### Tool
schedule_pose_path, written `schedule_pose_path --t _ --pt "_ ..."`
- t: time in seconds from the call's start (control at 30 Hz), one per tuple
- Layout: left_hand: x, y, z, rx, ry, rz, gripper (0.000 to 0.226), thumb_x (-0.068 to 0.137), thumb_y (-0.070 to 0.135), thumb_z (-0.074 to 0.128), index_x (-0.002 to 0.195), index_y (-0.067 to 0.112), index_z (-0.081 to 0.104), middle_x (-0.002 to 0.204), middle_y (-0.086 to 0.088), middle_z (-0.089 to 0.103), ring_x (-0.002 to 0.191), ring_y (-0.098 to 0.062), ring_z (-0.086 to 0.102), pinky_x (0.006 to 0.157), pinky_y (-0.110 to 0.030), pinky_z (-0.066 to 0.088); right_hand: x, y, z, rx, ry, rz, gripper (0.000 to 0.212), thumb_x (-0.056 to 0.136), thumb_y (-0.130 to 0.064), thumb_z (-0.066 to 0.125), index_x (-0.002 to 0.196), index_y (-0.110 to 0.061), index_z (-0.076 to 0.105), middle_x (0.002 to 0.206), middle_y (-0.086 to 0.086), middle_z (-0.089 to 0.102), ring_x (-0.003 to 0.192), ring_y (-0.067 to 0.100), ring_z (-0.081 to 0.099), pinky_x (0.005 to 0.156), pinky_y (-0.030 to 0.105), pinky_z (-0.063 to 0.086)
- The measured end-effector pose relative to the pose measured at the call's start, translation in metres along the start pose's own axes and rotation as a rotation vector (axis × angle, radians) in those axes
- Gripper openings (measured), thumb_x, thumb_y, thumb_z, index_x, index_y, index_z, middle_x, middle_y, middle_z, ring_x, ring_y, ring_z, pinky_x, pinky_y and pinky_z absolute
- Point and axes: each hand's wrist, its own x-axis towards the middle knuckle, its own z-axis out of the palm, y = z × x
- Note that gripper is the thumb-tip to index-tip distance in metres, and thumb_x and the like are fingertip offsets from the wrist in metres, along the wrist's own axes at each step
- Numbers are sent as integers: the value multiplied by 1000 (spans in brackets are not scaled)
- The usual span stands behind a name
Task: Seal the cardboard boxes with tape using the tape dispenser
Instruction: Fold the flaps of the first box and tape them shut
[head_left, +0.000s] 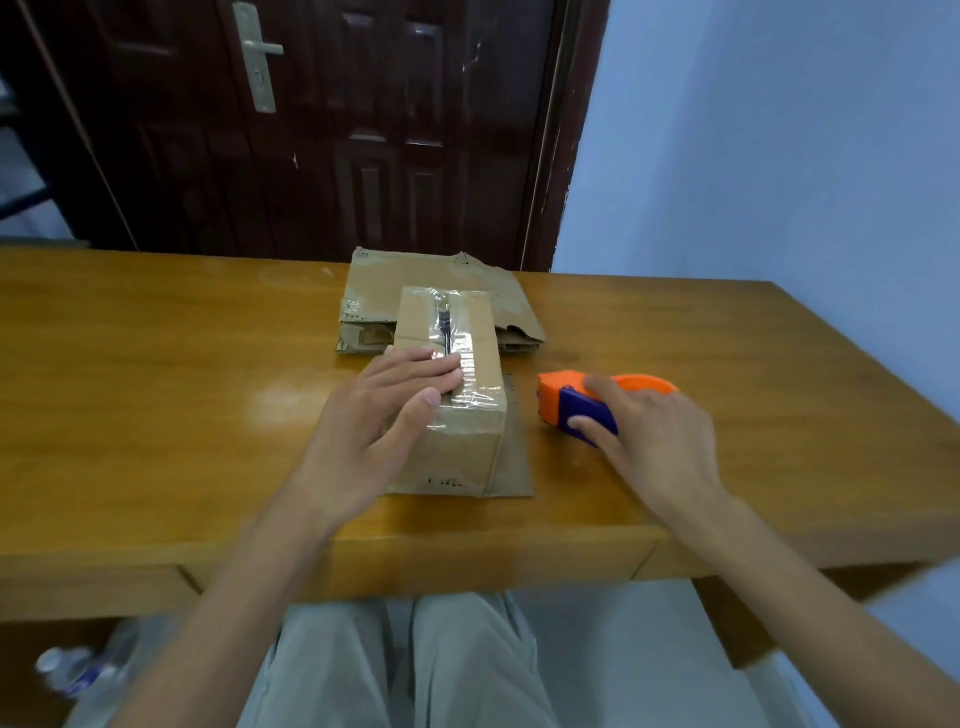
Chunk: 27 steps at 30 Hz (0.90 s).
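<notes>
My left hand (384, 415) lies flat on the box (457, 384), fingers straight across the taped seam, thumb down over the near top edge. Box sits mid-bench (156, 364), closed, clear tape (462, 364) running along its top and down the near face. A dark slit shows through the tape on the far half of the top. Under the box, a flat cardboard sheet (511, 467) sticks out on its right and near side. Just behind the box, touching or nearly so, a flattened box (415, 280) with torn edges and old tape.

My right hand (649, 436) is right of the box, on the dispenser (576, 405), fingers curled over its orange-and-blue body, thumb on the blue side. Dispenser rests on the bench, near the box but apart from it.

Behind the bench, a dark door (337, 130); blue wall (779, 156) right of it. Plastic bottle (78, 670) on the floor, left below the bench, blurred.
</notes>
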Motion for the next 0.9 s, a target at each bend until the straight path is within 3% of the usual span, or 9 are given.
schedule_pose_path --t 0.13,0.23,0.3,0.37,0.47,0.57,0.63,0.77,0.9 --pt "-3 1 8 59 50 -5 43 113 38 36 135 27 70 142 21 64 146 -1 45 124 -34 35 -15 10 38 91 67 115 49 99 -60 52 134 -27 61 87 0 76 77 21 71 63 33 46" --pt "-7 3 13 118 81 26 44 114 34 33 138 24 69 147 17 60 147 -5 42 121 -37 38 -17 2 32 36 84 169 50 102 -58 47 137 -25 61 112 7 71 103 27 63 85 43 45" --pt "-11 1 15 126 103 10 42 113 33 36 139 27 68 154 19 50 147 -9 39 114 -33 41 -22 -18 15 127 201 187 47 106 -51 48 141 -22 61 131 11 63 119 29 57 98 45 42" --pt "-13 2 15 69 123 -16 42 112 36 36 139 31 68 155 19 42 147 -13 37 109 -32 42 -31 -53 -7 449 282 141 48 107 -46 45 146 -20 58 145 4 57 132 20 53 108 40 40" --pt "-14 12 18 -44 154 -7 47 111 47 32 148 38 58 158 11 40 148 -24 39 108 -37 50 -42 -107 -28 1096 63 164 60 106 -63 33 160 -37 36 161 -22 40 148 -4 35 121 37 37" --pt "-22 21 23 -163 407 -29 56 110 54 29 153 25 52 159 3 48 147 -19 46 112 -27 46 -48 -133 -27 1317 26 285 69 98 -76 28 161 -47 28 160 -33 37 147 -9 34 124 44 34" --pt "-30 20 31 -188 526 -135 66 108 61 31 150 17 56 155 8 55 145 -12 50 115 -37 47 -48 -140 -25 1370 30 362 68 92 -81 26 156 -57 30 155 -41 37 144 -13 36 125 45 33" --pt "-39 17 52 -302 516 -307 58 105 61 34 159 39 42 163 22 41 153 -9 37 116 -60 44 -44 -155 -16 1584 -4 454 62 95 -72 34 154 -56 35 152 -45 37 143 -16 34 127 43 27" --pt "-37 25 65 -485 526 -331 58 107 48 33 164 42 27 167 26 31 155 -2 29 123 -54 35 -40 -156 -16 1674 1 486 59 88 -74 39 143 -55 48 148 -36 49 144 -8 39 126 38 31"
